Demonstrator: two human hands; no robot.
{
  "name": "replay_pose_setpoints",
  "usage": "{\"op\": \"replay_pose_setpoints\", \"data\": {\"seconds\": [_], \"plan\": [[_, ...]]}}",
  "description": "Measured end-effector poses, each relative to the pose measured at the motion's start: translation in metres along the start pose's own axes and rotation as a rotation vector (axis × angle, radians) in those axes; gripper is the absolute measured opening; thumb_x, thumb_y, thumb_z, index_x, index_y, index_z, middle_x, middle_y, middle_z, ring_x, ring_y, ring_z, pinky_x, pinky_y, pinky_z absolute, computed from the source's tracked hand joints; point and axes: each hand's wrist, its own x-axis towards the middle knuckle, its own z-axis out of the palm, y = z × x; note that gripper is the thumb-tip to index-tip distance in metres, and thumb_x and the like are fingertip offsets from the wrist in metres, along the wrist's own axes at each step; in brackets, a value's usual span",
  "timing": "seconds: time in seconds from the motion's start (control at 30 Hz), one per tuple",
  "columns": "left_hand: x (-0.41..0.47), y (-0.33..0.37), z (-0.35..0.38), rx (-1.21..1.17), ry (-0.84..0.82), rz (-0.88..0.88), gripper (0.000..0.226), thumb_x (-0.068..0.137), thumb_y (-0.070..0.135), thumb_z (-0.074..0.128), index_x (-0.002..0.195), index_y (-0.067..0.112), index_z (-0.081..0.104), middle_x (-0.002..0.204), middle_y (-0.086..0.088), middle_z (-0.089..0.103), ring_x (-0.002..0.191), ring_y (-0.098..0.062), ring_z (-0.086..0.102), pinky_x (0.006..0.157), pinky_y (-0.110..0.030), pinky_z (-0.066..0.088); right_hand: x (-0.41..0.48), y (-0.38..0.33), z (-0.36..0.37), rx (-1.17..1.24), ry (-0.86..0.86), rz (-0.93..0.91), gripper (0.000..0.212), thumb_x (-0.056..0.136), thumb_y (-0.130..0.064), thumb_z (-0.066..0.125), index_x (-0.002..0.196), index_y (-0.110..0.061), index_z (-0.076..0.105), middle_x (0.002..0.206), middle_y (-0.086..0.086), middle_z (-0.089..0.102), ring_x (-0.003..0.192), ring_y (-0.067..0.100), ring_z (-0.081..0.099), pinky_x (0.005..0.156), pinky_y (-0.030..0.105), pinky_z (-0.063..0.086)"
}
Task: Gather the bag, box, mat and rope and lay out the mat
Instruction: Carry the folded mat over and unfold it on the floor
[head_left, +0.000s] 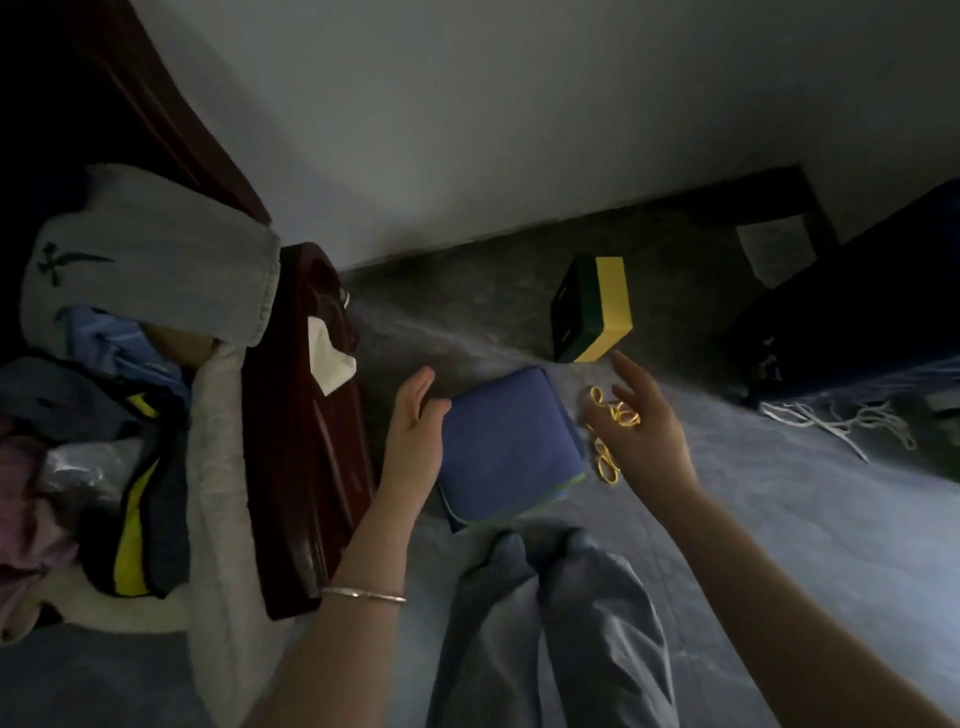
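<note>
Touching mat (509, 441): left hand (415, 431) | right hand (644, 431) beside mat, holding rope (608, 462)

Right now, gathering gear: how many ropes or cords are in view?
2: yellow rope hangs from the right hand; white cord lies on the floor at right. More may be hidden.

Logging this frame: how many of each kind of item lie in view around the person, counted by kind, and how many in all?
blue mat: 1
green and yellow box: 1
dark bag: 1
yellow rope: 1
white cord: 1
Total: 5
</note>
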Motion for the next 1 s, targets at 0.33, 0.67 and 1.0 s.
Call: {"op": "replay_pose_setpoints", "data": {"seconds": [0.33, 0.67, 1.0], "plan": [[0.126, -0.229, 0.061, 0.210, 0.134, -0.041, 0.049, 0.090, 0.000, 0.051, 0.136, 0.011, 0.042, 0.134, 0.001, 0.046, 0.115, 0.006, 0.047, 0.087, -0.003, 0.032, 0.159, 0.202, 0.107, -0.240, -0.170, 0.091, 0.066, 0.081, -0.028, 0.071, 0.139, -0.035, 0.040, 0.123, 0.003, 0.054, 0.121, 0.028, 0.049, 0.082, 0.033, 0.039], [0.244, -0.421, 0.106, 0.464, 0.300, -0.160, 0.093, 0.063, 0.030, 0.086, 0.138, 0.001, 0.038, 0.140, -0.017, 0.046, 0.132, -0.030, 0.042, 0.110, -0.041, 0.034, 0.285, 0.395, 0.199, -0.545, -0.314, 0.084, 0.086, 0.075, -0.049, 0.072, 0.145, -0.019, 0.031, 0.147, 0.007, 0.038, 0.131, 0.030, 0.038, 0.101, 0.039, 0.035], [0.281, -0.512, 0.089, 0.258, 0.454, -0.638, 0.113, 0.055, 0.040, 0.089, 0.142, 0.007, 0.025, 0.131, -0.010, 0.048, 0.119, -0.028, 0.050, 0.092, -0.035, 0.042, 0.334, 0.488, 0.243, -0.426, -0.363, 0.360, 0.134, 0.034, -0.072, 0.081, 0.142, -0.013, 0.029, 0.141, 0.011, 0.041, 0.127, 0.032, 0.042, 0.102, 0.047, 0.040]]}}
